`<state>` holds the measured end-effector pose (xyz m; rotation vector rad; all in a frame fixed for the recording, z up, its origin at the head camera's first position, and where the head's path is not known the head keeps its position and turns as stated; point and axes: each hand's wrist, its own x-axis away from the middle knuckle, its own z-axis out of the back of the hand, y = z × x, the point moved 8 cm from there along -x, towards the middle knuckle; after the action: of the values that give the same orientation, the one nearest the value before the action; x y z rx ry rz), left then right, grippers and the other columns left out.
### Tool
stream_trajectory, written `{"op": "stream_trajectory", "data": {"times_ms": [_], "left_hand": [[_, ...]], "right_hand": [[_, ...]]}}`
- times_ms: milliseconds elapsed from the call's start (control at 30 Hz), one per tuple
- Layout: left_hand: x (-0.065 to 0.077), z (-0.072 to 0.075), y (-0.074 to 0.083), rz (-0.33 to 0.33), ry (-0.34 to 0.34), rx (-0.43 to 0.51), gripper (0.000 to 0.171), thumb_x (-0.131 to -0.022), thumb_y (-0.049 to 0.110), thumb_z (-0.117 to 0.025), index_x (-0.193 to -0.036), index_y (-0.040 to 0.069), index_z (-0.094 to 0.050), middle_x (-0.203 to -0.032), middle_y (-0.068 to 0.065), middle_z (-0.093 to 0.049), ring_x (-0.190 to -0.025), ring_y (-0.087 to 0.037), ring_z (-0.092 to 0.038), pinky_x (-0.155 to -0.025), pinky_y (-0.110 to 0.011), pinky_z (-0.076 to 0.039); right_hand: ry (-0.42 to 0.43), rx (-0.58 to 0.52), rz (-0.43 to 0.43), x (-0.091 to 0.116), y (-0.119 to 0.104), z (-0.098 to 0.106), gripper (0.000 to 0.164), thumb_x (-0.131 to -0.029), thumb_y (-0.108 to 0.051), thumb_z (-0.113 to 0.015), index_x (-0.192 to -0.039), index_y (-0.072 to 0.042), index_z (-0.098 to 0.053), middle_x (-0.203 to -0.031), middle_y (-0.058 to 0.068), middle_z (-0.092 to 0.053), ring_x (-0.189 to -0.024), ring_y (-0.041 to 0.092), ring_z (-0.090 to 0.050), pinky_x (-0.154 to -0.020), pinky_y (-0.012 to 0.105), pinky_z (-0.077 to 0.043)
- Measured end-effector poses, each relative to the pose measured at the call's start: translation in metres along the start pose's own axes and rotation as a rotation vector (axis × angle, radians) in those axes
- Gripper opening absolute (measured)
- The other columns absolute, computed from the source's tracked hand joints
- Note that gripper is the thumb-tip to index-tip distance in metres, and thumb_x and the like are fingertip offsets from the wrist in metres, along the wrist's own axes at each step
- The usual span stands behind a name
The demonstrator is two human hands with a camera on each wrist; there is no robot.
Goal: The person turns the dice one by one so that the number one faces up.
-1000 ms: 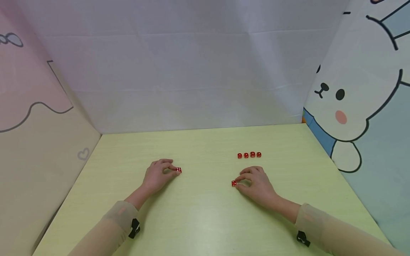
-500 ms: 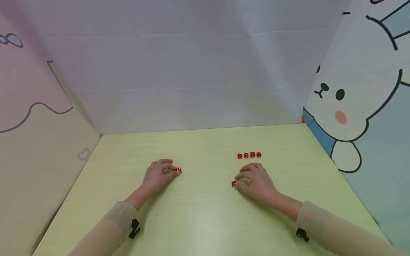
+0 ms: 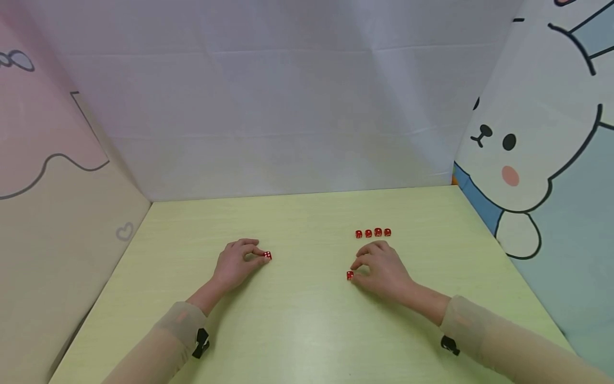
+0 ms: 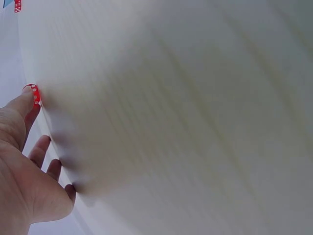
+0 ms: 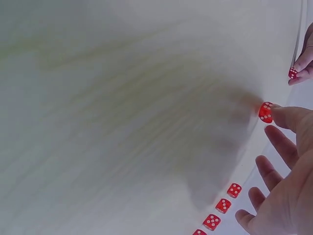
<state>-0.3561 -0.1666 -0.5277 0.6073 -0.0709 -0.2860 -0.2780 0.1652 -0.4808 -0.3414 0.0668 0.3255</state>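
In the head view my left hand (image 3: 236,264) pinches a red die (image 3: 267,256) with white pips between thumb and index finger, low over the table. The left wrist view shows the thumb over that die (image 4: 35,94). My right hand (image 3: 382,272) is beside another red die (image 3: 350,275) on the table. In the right wrist view its thumb touches this die (image 5: 265,112), while the index fingertip is apart from it and the other fingers are spread. Behind the right hand stands a row of several red dice (image 3: 378,232).
Both hands are over a pale yellow-green table (image 3: 297,330). A white cloth wall (image 3: 288,122) rises at its back edge. Printed panels stand at either side, the right one with a cartoon animal (image 3: 527,160).
My right hand has shifted slightly away from me, its index finger lifting from the die, which stays in nearly the same spot. The left hand and its die have not moved.
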Motion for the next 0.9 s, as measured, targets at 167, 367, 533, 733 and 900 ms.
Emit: {"op": "stream_trajectory", "data": {"times_ms": [167, 367, 533, 733, 900], "left_hand": [[0.0003, 0.0002, 0.0006, 0.004, -0.008, -0.002, 0.025, -0.093, 0.043, -0.076, -0.105, 0.021, -0.08, -0.142, -0.007, -0.059, -0.134, -0.044, -0.044, -0.109, -0.065, -0.031], [0.0, 0.0013, 0.0024, 0.0, -0.016, -0.013, 0.024, -0.093, 0.041, -0.076, -0.104, 0.02, -0.079, -0.142, -0.008, -0.059, -0.133, -0.045, -0.045, -0.108, -0.065, -0.032], [0.0001, 0.0009, 0.0016, 0.005, -0.025, -0.016, 0.025, -0.094, 0.042, -0.075, -0.104, 0.02, -0.079, -0.141, -0.008, -0.059, -0.133, -0.045, -0.044, -0.108, -0.065, -0.032], [0.0003, -0.0002, 0.001, 0.007, -0.03, -0.005, 0.025, -0.093, 0.041, -0.075, -0.105, 0.019, -0.079, -0.142, -0.008, -0.059, -0.134, -0.044, -0.043, -0.109, -0.065, -0.031], [-0.0002, 0.0001, 0.0008, 0.008, -0.03, -0.005, 0.025, -0.093, 0.043, -0.075, -0.105, 0.02, -0.079, -0.143, -0.008, -0.058, -0.134, -0.045, -0.043, -0.109, -0.066, -0.031]], "right_hand": [[-0.02, 0.015, 0.011, -0.0017, -0.0018, -0.0004, 0.013, -0.08, -0.033, -0.088, -0.088, -0.026, -0.081, -0.107, -0.003, -0.066, -0.115, 0.028, -0.052, -0.1, 0.052, -0.043], [-0.027, 0.015, 0.016, -0.004, -0.0026, 0.0009, 0.012, -0.08, -0.033, -0.088, -0.087, -0.026, -0.08, -0.108, -0.003, -0.066, -0.115, 0.028, -0.051, -0.1, 0.051, -0.042], [-0.038, 0.025, 0.024, -0.0059, -0.0051, 0.0016, 0.011, -0.08, -0.032, -0.087, -0.085, -0.026, -0.08, -0.107, -0.002, -0.066, -0.115, 0.028, -0.051, -0.1, 0.052, -0.042], [-0.067, 0.03, 0.013, -0.007, -0.0061, 0.001, 0.01, -0.08, -0.031, -0.087, -0.084, -0.026, -0.08, -0.107, -0.002, -0.066, -0.116, 0.028, -0.051, -0.101, 0.052, -0.042], [-0.074, 0.03, 0.013, -0.0083, -0.006, -0.0007, 0.009, -0.08, -0.031, -0.087, -0.083, -0.027, -0.079, -0.108, -0.002, -0.066, -0.116, 0.028, -0.051, -0.101, 0.052, -0.042]]}}
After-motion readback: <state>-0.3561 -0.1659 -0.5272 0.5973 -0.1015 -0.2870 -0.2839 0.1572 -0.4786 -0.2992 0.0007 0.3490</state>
